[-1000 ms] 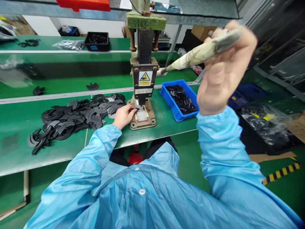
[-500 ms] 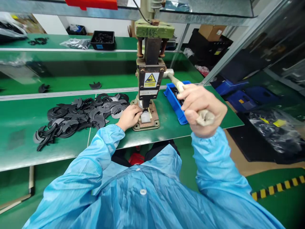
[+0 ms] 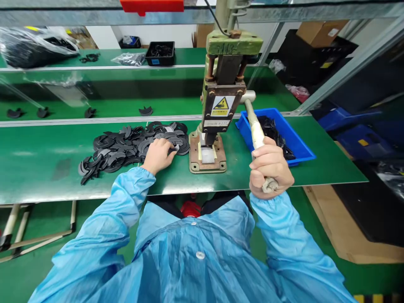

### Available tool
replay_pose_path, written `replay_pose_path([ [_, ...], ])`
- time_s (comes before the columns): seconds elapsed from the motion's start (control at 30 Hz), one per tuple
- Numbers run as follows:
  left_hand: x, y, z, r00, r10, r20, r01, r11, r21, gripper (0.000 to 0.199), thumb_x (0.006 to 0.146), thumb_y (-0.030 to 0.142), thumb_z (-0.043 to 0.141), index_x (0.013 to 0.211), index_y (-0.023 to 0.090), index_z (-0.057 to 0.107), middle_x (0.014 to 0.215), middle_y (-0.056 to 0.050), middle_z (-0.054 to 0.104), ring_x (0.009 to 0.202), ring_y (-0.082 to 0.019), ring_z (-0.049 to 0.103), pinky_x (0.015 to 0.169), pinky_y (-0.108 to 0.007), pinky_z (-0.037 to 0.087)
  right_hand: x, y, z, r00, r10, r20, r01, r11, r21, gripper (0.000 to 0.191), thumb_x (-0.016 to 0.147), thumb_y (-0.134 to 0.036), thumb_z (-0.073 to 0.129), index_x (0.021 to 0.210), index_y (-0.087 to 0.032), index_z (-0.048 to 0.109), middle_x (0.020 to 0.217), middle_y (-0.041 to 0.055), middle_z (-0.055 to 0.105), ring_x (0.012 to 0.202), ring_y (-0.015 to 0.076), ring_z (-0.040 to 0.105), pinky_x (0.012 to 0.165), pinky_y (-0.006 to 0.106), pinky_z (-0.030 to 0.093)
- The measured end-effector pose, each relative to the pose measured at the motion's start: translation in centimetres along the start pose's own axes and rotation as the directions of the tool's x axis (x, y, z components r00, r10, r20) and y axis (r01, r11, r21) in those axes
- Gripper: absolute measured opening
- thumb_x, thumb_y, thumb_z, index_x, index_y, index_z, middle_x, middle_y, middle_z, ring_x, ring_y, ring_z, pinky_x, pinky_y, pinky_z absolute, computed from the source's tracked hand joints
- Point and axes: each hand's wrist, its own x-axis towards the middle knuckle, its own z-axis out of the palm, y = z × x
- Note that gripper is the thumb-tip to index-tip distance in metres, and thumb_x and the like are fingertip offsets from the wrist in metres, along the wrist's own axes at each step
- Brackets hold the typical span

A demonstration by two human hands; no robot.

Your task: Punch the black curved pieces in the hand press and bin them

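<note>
My right hand (image 3: pixel 272 168) is wrapped round the taped lever handle (image 3: pixel 256 126) of a hand press (image 3: pixel 221 101). On the right part of a pile of dark crescent-shaped pieces (image 3: pixel 116 149) lies my left hand (image 3: pixel 159 155). Its thumb and forefinger close on one crescent-shaped piece (image 3: pixel 176 148), whose lighter face shows at the fingertips. The other fingers hide part of the pile. Under the ram of the press, a pale block (image 3: pixel 207 155) sits on the bolted base plate (image 3: pixel 194 158).
Right of the press stands a blue bin (image 3: pixel 303 155) holding black parts. A few loose crescents (image 3: pixel 145 111) lie beyond the metal strip. A black tray (image 3: pixel 160 54) and a bagged bundle (image 3: pixel 41 46) are at the back. The table's front edge (image 3: pixel 176 190) runs before me.
My left hand has moved left from the press base to the pile. My right hand has come lower with the lever. The view has shifted left, showing more of the blue bin.
</note>
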Motion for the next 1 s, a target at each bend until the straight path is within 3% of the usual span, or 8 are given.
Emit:
replay_pose_path([
  [0.2,-0.4,-1.5,1.3,0.997,-0.038,0.067,0.034,0.998,0.048,0.040,0.097,0.049,0.070,0.124,0.020,0.077,0.132,-0.019,0.068,0.123,-0.041,0.059,0.103,-0.053,0.050,-0.2,0.2,0.4,0.999,0.001,-0.037,-0.001,1.000,0.002,0.025,0.088,-0.031,0.075,0.072,-0.024,0.057,0.070,-0.0044,0.066,0.086,0.0189,0.073,0.113,0.061,0.059],
  [0.4,0.1,-1.9,2.2,0.997,-0.012,0.073,0.016,0.998,-0.066,0.030,0.086,0.043,0.081,0.105,0.021,0.076,0.121,-0.017,0.068,0.116,-0.039,0.061,0.102,-0.054,0.052,-0.2,0.3,0.1,1.000,0.000,-0.018,0.000,1.000,-0.020,0.023,0.087,-0.037,0.075,0.074,-0.027,0.059,0.068,-0.0031,0.065,0.083,0.0226,0.073,0.109,0.065,0.060],
  [0.7,-2.3,0.1,0.4,0.972,0.051,0.228,-0.018,0.989,-0.146,0.022,0.088,0.041,0.081,0.100,0.026,0.070,0.110,-0.011,0.073,0.113,-0.035,0.062,0.093,-0.048,0.047,-0.3,0.4,0.6,0.998,-0.014,-0.066,0.013,1.000,-0.003,0.026,0.088,-0.038,0.075,0.073,-0.027,0.057,0.067,-0.0035,0.065,0.083,0.0217,0.072,0.109,0.063,0.061],
  [0.87,-2.9,0.8,0.0,0.962,0.060,0.265,0.001,0.974,-0.226,0.031,0.085,0.035,0.083,0.103,0.025,0.060,0.107,-0.009,0.074,0.104,-0.032,0.069,0.089,-0.044,0.049,-0.4,0.2,0.5,0.998,0.023,-0.062,-0.024,1.000,-0.016,0.025,0.088,-0.038,0.074,0.072,-0.027,0.058,0.069,-0.0054,0.066,0.084,0.0210,0.073,0.109,0.065,0.061],
  [1.0,-3.3,1.3,-0.2,0.966,0.085,0.245,0.001,0.944,-0.330,0.021,0.093,0.029,0.070,0.107,0.026,0.054,0.108,-0.008,0.074,0.096,-0.028,0.073,0.080,-0.039,0.052,-0.4,0.1,0.4,0.998,0.025,-0.054,-0.026,1.000,-0.013,0.024,0.089,-0.037,0.073,0.073,-0.027,0.059,0.070,-0.0057,0.067,0.086,0.0211,0.074,0.112,0.066,0.061],
])
